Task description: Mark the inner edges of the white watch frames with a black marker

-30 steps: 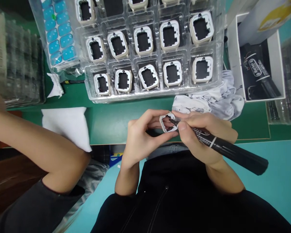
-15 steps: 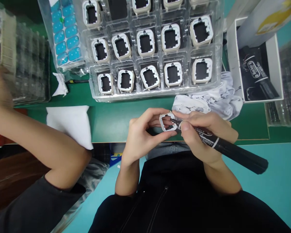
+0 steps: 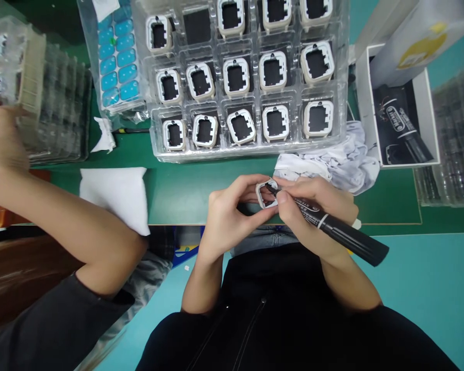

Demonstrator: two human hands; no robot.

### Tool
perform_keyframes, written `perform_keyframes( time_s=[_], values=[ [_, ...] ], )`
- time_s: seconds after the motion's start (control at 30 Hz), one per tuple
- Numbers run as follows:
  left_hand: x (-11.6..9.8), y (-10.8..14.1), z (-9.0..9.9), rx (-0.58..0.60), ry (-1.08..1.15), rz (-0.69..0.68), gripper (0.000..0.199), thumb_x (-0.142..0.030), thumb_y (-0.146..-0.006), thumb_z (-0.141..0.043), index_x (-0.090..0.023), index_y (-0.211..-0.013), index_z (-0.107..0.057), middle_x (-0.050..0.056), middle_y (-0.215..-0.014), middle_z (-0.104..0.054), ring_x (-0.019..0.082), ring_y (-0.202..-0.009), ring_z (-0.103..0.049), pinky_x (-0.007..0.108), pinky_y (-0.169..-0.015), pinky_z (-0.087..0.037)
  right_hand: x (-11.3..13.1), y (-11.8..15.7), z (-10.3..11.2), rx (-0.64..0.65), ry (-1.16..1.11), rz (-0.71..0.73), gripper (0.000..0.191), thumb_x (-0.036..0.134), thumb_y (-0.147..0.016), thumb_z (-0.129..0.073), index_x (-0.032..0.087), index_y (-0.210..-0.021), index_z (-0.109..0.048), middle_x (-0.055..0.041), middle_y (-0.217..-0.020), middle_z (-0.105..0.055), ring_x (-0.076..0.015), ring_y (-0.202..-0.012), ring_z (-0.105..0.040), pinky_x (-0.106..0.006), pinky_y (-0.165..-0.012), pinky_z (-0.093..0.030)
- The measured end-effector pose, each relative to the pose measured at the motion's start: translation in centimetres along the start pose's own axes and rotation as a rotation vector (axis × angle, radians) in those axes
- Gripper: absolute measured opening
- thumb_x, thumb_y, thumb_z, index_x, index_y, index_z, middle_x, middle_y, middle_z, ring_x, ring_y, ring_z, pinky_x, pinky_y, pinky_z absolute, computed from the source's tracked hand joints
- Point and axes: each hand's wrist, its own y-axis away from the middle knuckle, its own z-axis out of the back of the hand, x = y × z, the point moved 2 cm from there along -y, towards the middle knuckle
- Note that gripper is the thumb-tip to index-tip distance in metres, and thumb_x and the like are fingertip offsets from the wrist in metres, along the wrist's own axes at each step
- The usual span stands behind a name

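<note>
Black marker [image 3: 346, 236] in the right hand [image 3: 334, 202], above the near edge of the green table [image 3: 181, 196]; long axis on a slant, nib to upper left, butt to lower right and sticking out well past the palm. Right hand closed in a pen grip, thumb and fingers on the barrel close to the nib end. Left hand [image 3: 230, 216] half curled, thumb below and fingers above and behind, pinching a small white frame [image 3: 259, 195] by its rim. Frame roughly square, so no marked long axis; stands tilted, top leaning a little right, hollow side toward the marker and the viewer. Nib lies at the frame's hollow; whether it touches the rim, cannot tell. Beyond the hands, clear tray [image 3: 251, 152] with rows of like frames, hollows facing up, several turned askew in their pockets. Crumpled cloth [image 3: 325, 167] just beyond the right hand. Farther right, white box [image 3: 429, 111] with a second marker [image 3: 401, 122], also slanting down to the right, more steeply. At left, a co-worker's forearm [image 3: 81, 211] beside a white pad [image 3: 118, 188].
</note>
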Motion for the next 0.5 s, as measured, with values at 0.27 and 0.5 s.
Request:
perform_keyframes(
  time_s=[0.27, 0.5],
  values=[
    [0.1, 0.43, -0.32, -0.028, -0.102, -0.053, 0.045, -0.037, -0.096, -0.102, -0.028, -0.135, -0.083, 0.002, -0.12, -0.093, 0.022, -0.103, -0.093, 0.032, -0.098, -0.08, 0.84, -0.7, -0.28, 0.017, 0.058, 0.013, 0.016, 0.019, -0.104, -0.08, 0.032, -0.095, -0.08, 0.0056, -0.085, -0.086, -0.0209, -0.085, -0.09, -0.035, -0.09, -0.078],
    [0.13, 0.53, -0.34, -0.015, -0.091, -0.053, 0.046, -0.038, -0.097, -0.102, -0.028, -0.138, -0.082, 0.003, -0.125, -0.092, 0.022, -0.105, -0.093, 0.031, -0.101, -0.078, 0.28, -0.46, -0.15, 0.015, 0.082, 0.048, 0.015, 0.021, -0.104, -0.081, 0.033, -0.094, -0.08, 0.0057, -0.084, -0.087, -0.0214, -0.084, -0.091, -0.034, -0.084, -0.078]
  ],
)
